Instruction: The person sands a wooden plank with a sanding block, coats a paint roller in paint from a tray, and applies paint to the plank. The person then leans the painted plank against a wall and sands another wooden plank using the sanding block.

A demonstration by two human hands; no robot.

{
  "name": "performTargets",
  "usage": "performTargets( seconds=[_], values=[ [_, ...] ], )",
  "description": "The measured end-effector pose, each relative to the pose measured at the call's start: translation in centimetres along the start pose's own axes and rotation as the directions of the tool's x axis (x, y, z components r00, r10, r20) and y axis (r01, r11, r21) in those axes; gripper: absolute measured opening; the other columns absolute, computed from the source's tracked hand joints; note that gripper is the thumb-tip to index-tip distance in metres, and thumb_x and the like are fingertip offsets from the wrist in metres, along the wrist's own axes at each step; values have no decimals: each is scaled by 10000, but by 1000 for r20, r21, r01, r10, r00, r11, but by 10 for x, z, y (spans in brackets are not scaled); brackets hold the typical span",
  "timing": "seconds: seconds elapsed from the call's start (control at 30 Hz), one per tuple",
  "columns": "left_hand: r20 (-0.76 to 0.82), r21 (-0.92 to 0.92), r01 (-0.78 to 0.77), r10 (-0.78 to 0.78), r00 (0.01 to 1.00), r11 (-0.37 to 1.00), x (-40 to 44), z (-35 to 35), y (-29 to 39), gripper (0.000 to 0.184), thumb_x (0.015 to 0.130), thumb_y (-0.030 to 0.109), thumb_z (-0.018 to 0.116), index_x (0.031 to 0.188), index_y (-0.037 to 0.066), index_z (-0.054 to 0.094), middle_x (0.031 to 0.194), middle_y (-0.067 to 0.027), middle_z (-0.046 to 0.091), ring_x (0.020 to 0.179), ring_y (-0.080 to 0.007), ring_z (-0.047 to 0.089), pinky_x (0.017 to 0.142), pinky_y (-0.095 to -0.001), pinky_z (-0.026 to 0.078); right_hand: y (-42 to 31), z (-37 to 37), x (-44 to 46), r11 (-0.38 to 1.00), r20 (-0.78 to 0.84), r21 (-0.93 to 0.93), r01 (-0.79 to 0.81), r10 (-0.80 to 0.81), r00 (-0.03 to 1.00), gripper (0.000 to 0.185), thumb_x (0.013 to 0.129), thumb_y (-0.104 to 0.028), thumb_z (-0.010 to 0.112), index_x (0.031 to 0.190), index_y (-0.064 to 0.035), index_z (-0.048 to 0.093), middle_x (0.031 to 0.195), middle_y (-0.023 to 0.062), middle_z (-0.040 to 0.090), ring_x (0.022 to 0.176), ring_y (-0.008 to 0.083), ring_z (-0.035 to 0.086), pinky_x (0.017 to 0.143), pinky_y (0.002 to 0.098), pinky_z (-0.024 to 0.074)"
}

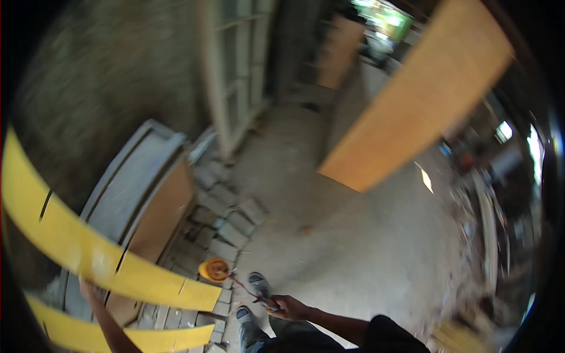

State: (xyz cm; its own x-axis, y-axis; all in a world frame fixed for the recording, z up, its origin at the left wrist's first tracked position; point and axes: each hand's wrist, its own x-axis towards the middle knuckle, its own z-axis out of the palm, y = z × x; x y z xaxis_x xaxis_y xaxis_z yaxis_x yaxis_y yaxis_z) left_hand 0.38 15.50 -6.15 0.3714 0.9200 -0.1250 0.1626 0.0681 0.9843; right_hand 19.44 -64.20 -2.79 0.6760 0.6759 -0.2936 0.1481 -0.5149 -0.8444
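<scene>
My left hand [91, 288] is at the lower edge of a long yellow board [153, 277] marked with dark lines. Its fingers are partly hidden and blurred, so I cannot tell if they grip the edge. A second yellow board [159, 339] lies below, with my left forearm crossing over it. In front of my body, my right hand [288, 307] is closed around a small dark-and-reddish handle-like thing [271, 304]. A thin reddish strand or stick runs from there to a round yellow-orange container [215, 269], seen from above. What joins them is too blurred to make out.
Grey panels with a brown side [162, 215] stand at the left beside paving blocks [232, 226]. A large orange-brown board [418, 97] slants across the upper right. A pale window-like frame [238, 76] leans on the wall. Clutter [488, 217] lines the right side.
</scene>
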Motion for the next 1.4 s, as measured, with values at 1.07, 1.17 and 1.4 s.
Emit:
performTargets(
  seconds=[1.07, 1.17, 1.4],
  values=[
    [666, 331, -647, -656, -356, 687, -825, 588, -159, 489, 1038, 417, 642, 1323, 19, 641, 1165, -116, 751, 1010, -249, 753, 837, -374, 593, 162, -105, -560, 736, -600, 632, -241, 662, 449, 365, 966, -358, 757, 1029, -26, 621, 845, 107, 665, 815, 199, 631, 777, 408, 522],
    [798, 298, -540, -516, -312, 787, -898, 655, -145, 361, 1016, 319, 646, 1204, 16, 703, 1043, -101, 768, 871, -198, 749, 766, -357, 581, 181, -150, -620, 677, -601, 707, -205, 727, 331, 354, 965, -346, 765, 1012, -32, 610, 770, 67, 626, 694, 166, 600, 656, 372, 503],
    [751, 13, -754, -504, -427, 657, -940, 700, -155, 362, 965, 316, 698, 1210, 49, 695, 1071, -125, 764, 931, -305, 747, 813, -432, 582, 267, -253, -715, 501, -513, 849, 168, 858, 31, 251, 968, -249, 784, 989, -64, 616, 656, -9, 562, 516, 84, 536, 466, 273, 427]
  ],
)
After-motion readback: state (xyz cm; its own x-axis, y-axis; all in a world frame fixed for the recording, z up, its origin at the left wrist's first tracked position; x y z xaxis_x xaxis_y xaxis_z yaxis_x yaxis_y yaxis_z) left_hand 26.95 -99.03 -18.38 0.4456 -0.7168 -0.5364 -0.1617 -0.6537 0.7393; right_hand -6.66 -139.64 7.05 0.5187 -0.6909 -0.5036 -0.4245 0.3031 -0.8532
